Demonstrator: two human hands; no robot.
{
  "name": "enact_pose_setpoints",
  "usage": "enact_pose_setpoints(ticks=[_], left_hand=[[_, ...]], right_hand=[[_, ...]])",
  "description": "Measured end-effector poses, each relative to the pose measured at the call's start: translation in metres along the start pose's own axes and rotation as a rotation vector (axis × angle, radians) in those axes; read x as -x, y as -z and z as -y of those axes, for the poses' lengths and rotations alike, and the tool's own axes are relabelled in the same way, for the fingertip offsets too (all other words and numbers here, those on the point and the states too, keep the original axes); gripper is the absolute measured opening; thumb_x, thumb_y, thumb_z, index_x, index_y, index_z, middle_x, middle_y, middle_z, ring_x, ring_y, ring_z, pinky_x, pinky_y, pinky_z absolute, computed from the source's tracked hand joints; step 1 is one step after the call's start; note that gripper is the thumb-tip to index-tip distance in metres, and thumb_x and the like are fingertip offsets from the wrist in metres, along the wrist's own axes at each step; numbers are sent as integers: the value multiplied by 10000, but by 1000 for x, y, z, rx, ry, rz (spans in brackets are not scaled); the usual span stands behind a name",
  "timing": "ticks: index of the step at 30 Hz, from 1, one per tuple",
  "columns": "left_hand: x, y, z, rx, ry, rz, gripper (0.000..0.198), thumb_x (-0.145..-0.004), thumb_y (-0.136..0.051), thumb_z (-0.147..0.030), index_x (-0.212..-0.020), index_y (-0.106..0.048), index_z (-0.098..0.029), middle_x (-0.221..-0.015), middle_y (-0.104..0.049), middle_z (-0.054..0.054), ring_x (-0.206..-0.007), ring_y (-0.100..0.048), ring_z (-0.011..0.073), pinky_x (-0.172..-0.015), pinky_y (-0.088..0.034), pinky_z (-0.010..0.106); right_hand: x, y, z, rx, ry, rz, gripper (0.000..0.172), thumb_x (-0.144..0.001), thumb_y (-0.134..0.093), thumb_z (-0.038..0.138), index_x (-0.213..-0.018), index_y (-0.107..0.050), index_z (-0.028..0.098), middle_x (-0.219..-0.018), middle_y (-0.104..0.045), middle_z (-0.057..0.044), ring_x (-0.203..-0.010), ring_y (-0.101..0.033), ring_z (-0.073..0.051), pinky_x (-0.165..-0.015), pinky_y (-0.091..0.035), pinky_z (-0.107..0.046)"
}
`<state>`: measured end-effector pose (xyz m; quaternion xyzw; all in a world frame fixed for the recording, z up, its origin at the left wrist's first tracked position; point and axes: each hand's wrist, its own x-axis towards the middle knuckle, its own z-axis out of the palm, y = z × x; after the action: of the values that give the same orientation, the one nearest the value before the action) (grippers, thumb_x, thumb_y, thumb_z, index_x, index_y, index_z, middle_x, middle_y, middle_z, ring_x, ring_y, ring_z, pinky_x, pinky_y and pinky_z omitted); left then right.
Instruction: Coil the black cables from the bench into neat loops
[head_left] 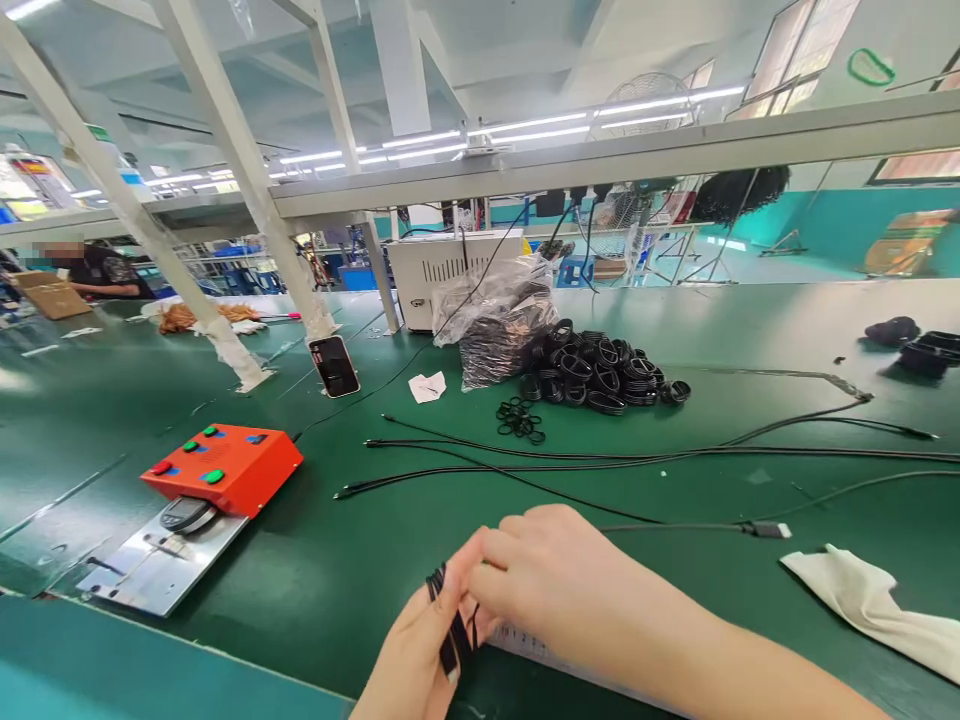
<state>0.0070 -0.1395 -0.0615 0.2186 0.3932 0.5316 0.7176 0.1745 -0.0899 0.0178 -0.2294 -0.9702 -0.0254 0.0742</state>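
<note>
Electronics factory floor, long green-matted workbench (315, 560), piled black rings (600, 368), overhead strip lights (525, 125)

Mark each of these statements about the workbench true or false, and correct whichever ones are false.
The left hand holds a bundle of thin black cables: true.

The orange metal box with coloured buttons stands right of the heap of black rubber rings: false, it stands left of them.

A crumpled white cloth lies on the green bench mat: true.

The right hand grips a steel screwdriver: false, it holds no screwdriver and is at the cable bundle.
</note>
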Motion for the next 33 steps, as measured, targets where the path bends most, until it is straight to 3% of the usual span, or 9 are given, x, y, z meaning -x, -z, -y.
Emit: enact_pose_setpoints(ticks=[3,7,13,15,17,21,23,27,33], left_hand=[[5,-2,6,-17,120,176,325,-919,-545,-393,-1025,-762,-176,-1298,-661,139,-1240,-557,387,-1005,-476,566],[7,0,1,-29,209,330,428,-960,-439,-418,-1130,-722,-146,-1288,-656,174,-1102,-668,341,-856,-590,427],[16,44,-34,117,155,427,482,-1004,-315,-339,-852,-767,-268,-1053,-785,81,-894,-758,255,-665,-633,370],[18,55,-45,159,76,395,503,-1007,-230,-411,-1033,-730,-356,-1210,-719,27,-1012,-721,194,-728,-617,304],[17,58,-51,198,-81,328,491,-1006,-159,-458,-1328,-525,-398,-1437,-510,-28,-1198,-595,97,-829,-549,182],[7,55,-50,282,-369,268,501,-1026,-144,-430,-1506,-162,-287,-1534,-277,-54,-1356,-342,-5,-1086,-224,91],[3,57,-49,341,-388,312,517,-1030,-112,-412,-1515,-61,-238,-1529,-277,-43,-1376,-290,-2,-1121,-143,106],[-2,62,-48,463,-392,367,521,-1028,-58,-394,-1503,74,-227,-1519,-317,-36,-1390,-282,37,-1155,-177,160],[-13,49,-40,359,-419,169,527,-1030,-170,-326,-1531,-98,-179,-1532,-366,75,-1405,-344,196,-1174,-288,344]], right_hand=[[-6,0,-17,-21,-25,-21,122,-898,-595,194,-777,-575,192,-723,-573,16,-632,-491,-133,-524,-220,-277],[-15,-10,-31,-88,-90,-34,195,-921,-601,313,-774,-649,194,-694,-566,17,-639,-500,-116,-576,-278,-257],[-21,-25,-41,-328,-241,38,261,-990,-469,370,-1026,-697,247,-878,-672,-18,-779,-625,-140,-654,-394,-225],[-19,-29,-42,-370,-271,65,259,-1000,-436,292,-1149,-645,258,-945,-695,-30,-835,-650,-161,-686,-420,-241],[-18,-33,-42,-396,-317,74,302,-984,-411,194,-1234,-572,251,-980,-709,-39,-868,-663,-177,-680,-424,-248],[-14,-31,-38,-408,-383,78,315,-886,-391,24,-1079,-563,204,-1000,-708,-45,-883,-665,-183,-628,-393,-237],[-12,-27,-32,-380,-361,129,316,-822,-410,-20,-977,-570,205,-991,-700,-38,-833,-668,-181,-607,-369,-236],[-6,-17,-12,-346,-293,303,321,-724,-466,-37,-881,-574,221,-845,-692,-4,-699,-666,-181,-520,-287,-236],[0,-16,10,-113,-173,304,246,-684,-586,11,-814,-517,209,-679,-641,29,-503,-608,-165,-427,-173,-272]])
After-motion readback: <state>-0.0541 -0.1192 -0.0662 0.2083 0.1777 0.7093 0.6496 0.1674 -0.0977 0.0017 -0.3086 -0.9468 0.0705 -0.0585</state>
